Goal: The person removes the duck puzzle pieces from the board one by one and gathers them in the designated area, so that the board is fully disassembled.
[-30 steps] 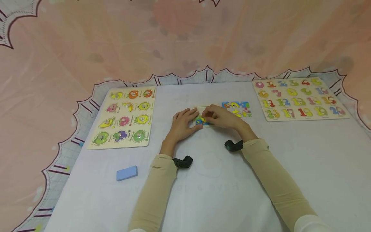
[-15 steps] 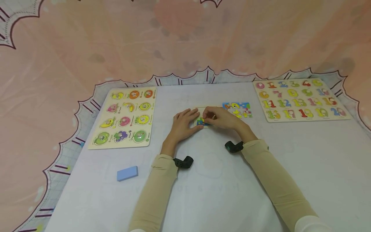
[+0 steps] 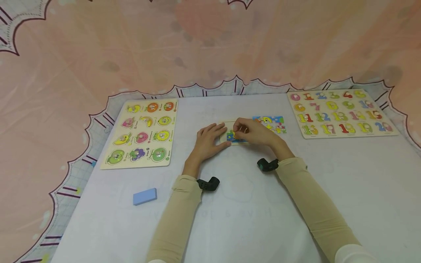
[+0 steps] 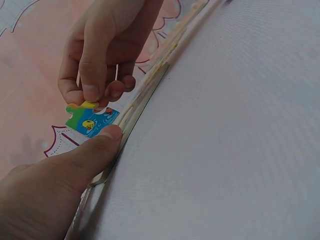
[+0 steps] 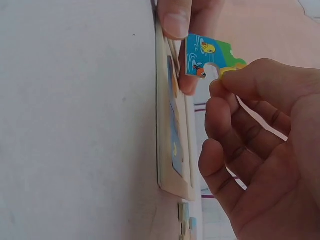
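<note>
My right hand (image 3: 251,131) pinches a jigsaw piece (image 5: 220,50) between thumb and forefinger at its yellow corner. Blue water, a small yellow duck and a green strip are printed on the piece. It is held just above a small wooden puzzle board (image 5: 164,145), tilted to it. In the right wrist view, part of a printed picture shows inside the board's frame. My left hand (image 3: 208,142) lies at the board's left end with its fingers extended, the thumb (image 4: 100,155) touching the near edge. The right hand hides much of the board in the head view.
Other jigsaw pieces (image 3: 279,122) lie right of the board. A fruit puzzle board (image 3: 139,133) lies at the left and a number puzzle board (image 3: 340,113) at the right. A blue block (image 3: 144,196) sits at the near left on the white tablecloth (image 3: 240,226).
My right hand has shifted slightly to the right with the jigsaw piece, uncovering a little more of the puzzle board's left end. My left hand stays in place.
</note>
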